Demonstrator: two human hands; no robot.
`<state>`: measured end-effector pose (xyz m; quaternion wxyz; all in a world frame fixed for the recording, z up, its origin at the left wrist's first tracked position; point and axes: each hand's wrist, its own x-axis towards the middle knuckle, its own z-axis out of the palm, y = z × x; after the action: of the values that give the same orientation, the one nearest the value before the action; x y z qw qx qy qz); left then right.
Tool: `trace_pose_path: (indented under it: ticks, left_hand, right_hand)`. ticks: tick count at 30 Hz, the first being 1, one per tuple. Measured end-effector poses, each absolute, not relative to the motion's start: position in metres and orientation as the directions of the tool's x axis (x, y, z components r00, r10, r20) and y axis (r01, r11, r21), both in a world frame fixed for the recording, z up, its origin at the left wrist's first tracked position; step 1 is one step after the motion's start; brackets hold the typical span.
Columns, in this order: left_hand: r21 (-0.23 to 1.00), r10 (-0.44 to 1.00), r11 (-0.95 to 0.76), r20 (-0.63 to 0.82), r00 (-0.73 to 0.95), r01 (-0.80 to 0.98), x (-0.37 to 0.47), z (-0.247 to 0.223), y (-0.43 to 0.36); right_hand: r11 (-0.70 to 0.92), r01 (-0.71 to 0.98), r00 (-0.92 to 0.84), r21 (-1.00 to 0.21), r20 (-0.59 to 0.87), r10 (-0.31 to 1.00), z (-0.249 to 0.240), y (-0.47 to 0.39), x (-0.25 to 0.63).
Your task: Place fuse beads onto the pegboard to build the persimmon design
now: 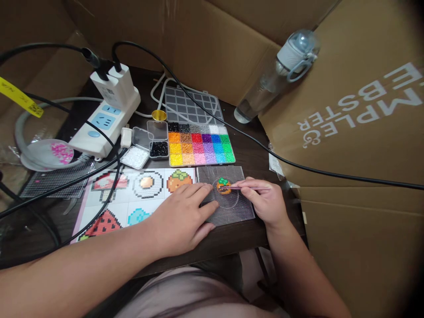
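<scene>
My right hand [265, 201] pinches a pair of thin pink tweezers [250, 187], whose tips touch a small orange and green bead figure [224, 186]. That figure lies within a round outline on a clear pegboard [240, 212]. My left hand [190, 212] rests with its fingers outstretched on the pegboard's left edge and partly over the pattern sheet [124, 207]. The sheet shows pixel pictures, among them a mushroom, a fried egg, an orange fruit and a watermelon slice. Whether a bead sits between the tweezer tips is too small to tell.
Behind the pegboard stands an open compartment box [202, 148] of coloured beads, beside small boxes of black beads [159, 149] and white beads [135, 157]. A power strip [106, 123], black cables and a dish of pink beads [46, 154] lie left. A water bottle [278, 75] leans against cardboard.
</scene>
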<state>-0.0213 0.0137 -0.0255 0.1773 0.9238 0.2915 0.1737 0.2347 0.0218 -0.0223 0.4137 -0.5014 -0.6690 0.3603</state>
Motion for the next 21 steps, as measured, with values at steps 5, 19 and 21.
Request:
trace_pose_path:
  ticks: [5,19,21]
  left_hand:
    - [0.427,0.600,-0.766,0.210,0.772,0.480,-0.0216,-0.0254,0.0131]
    - [0.427,0.602,-0.764,0.202,0.773,0.483,-0.0215,-0.0264,0.0131]
    - [0.428,0.605,-0.761,0.198,0.772,0.487,-0.0214,-0.0266,0.0130]
  right_hand:
    - [0.227,0.395,-0.159,-0.890,0.177,0.971,-0.0223,0.0217,0.2341]
    - [0.223,0.398,-0.133,-0.890,0.184,0.974,-0.0225,0.0221,0.2333]
    - [0.222,0.397,-0.135,-0.890,0.183,0.974,-0.0223,0.0218,0.2323]
